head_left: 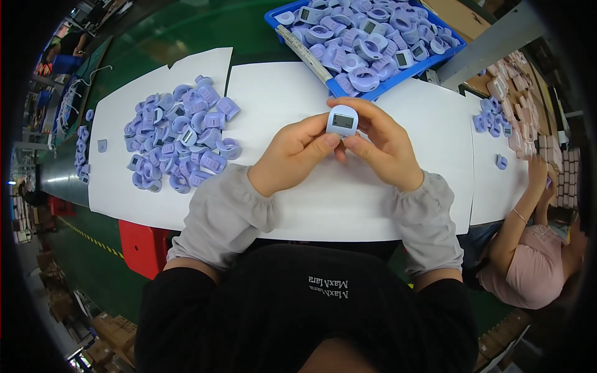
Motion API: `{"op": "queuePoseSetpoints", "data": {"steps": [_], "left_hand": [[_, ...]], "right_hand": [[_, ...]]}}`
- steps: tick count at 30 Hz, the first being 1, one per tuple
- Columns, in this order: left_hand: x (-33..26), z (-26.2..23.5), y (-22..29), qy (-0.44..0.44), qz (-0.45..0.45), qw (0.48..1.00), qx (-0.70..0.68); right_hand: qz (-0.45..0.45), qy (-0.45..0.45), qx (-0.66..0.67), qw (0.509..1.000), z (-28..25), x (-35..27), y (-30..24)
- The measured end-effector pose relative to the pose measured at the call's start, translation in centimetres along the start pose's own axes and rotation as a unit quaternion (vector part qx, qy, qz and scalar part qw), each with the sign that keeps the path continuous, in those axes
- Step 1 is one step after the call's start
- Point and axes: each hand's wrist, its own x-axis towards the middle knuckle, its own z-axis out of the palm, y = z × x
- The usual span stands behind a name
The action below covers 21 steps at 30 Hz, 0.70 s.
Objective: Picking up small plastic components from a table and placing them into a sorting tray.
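1. Both hands meet over the white sheet (pixel 348 205) at the middle of the bench. The left hand (pixel 292 155) and the right hand (pixel 385 149) are curled in, fingertips closed on one small lilac device (pixel 342 120) held up between them, clear of the table.

2. What could go wrong: the grip is by fingertips only, at the lower edge of the piece, so a slip could drop it onto the sheet or let it roll toward the loose pile of lilac parts (pixel 180 140) on the left, where it would be hard to pick out again.

3. A thumb sliding up could smear or press the little dark screen, since the digits sit just below it.

4. The blue tray (pixel 435 59) of finished-looking pieces sits just beyond the hands; a careless lift of the right hand could knock its near rim.

5. The device looks like a rounded, pale lilac housing with a small dark rectangular window on its face. Its back is hidden, and it seems to have a ring-shaped part like the others, though I cannot tell from here.

6. A neighbouring person's arm (pixel 516 217) works at the far right, well apart.
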Motion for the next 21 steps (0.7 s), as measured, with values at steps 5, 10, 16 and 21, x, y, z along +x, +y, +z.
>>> {"op": "queuePoseSetpoints", "data": {"steps": [5, 10, 16, 21], "left_hand": [[0.0, 0.4, -0.5, 0.034, 0.053, 0.998, 0.017], [0.1, 0.7, -0.4, 0.032, 0.059, 0.998, 0.019], [0.1, 1.1, -0.7, 0.052, 0.057, 0.997, 0.029], [0.1, 1.4, -0.4, 0.068, 0.063, 0.993, 0.072]], "right_hand": [[0.018, 0.064, 0.027, 0.997, 0.9, -0.1, 0.2], [-0.001, 0.021, -0.039, 0.999, 0.3, -0.2, 0.3], [0.026, 0.073, -0.038, 0.996, 1.1, -0.4, 0.2], [0.013, 0.083, -0.065, 0.994, 1.3, -0.4, 0.2]]}}
